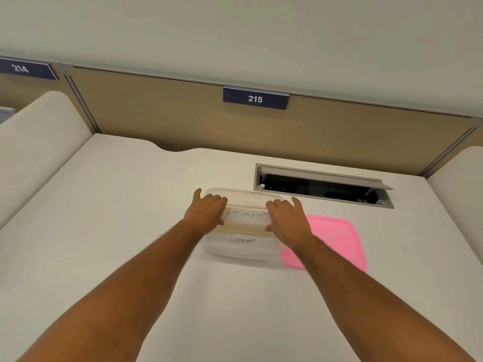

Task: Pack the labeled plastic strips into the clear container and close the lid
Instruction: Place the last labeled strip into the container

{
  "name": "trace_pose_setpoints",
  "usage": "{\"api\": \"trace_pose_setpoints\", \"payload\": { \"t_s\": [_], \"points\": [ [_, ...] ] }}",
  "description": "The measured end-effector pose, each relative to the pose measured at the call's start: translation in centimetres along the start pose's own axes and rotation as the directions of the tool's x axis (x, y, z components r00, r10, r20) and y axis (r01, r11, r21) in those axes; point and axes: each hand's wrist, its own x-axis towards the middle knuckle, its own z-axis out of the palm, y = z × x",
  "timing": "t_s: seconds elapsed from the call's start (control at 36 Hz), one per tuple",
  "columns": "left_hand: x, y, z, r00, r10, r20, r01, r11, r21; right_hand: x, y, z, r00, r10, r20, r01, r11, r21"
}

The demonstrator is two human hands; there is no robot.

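A clear plastic container (243,253) stands on the white desk, without its lid. Inside it lie labeled strips: one reads BATMAN (245,217), and one nearer me reads ELEPHANT (241,240). My left hand (206,212) grips the left end of the BATMAN strip, with its fingers curled over the container's left side. Holding the strip's right end is my right hand (287,220). The pink lid (337,239) lies flat on the desk just right of the container, partly under my right wrist.
The white desk (117,218) ends at a tan partition with a blue tag reading 215 (255,98). An open cable hatch (322,185) is set into the desk behind the container and lid. Rounded white dividers rise at left and right.
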Motion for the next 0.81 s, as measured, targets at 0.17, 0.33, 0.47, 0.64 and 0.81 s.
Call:
{"api": "trace_pose_setpoints", "payload": {
  "t_s": [0.17,0.33,0.47,0.64,0.81],
  "points": [
    [0.0,0.1,0.4,1.0,-0.007,0.0,0.007,1.0,-0.014,-0.2,-0.1,0.6,1.0,0.005,-0.015,-0.005,1.0,0.007],
    [-0.4,0.3,1.4,0.969,-0.018,-0.246,-0.01,0.994,-0.112,-0.3,0.2,1.7,0.99,0.026,-0.141,-0.02,0.999,0.044],
    [-1.3,1.0,1.8,0.882,-0.136,-0.451,0.008,0.961,-0.275,-1.3,-0.5,1.8,0.958,0.127,-0.258,-0.076,0.977,0.202],
    [-2.2,1.5,2.2,0.95,-0.208,-0.234,0.093,0.901,-0.423,-3.0,-1.3,2.3,0.973,0.184,-0.142,-0.118,0.917,0.38],
    [-4.1,2.7,2.6,0.96,-0.184,-0.212,0.078,0.9,-0.429,-5.4,-1.5,3.1,0.978,0.177,-0.114,-0.121,0.915,0.384]
  ]
}}
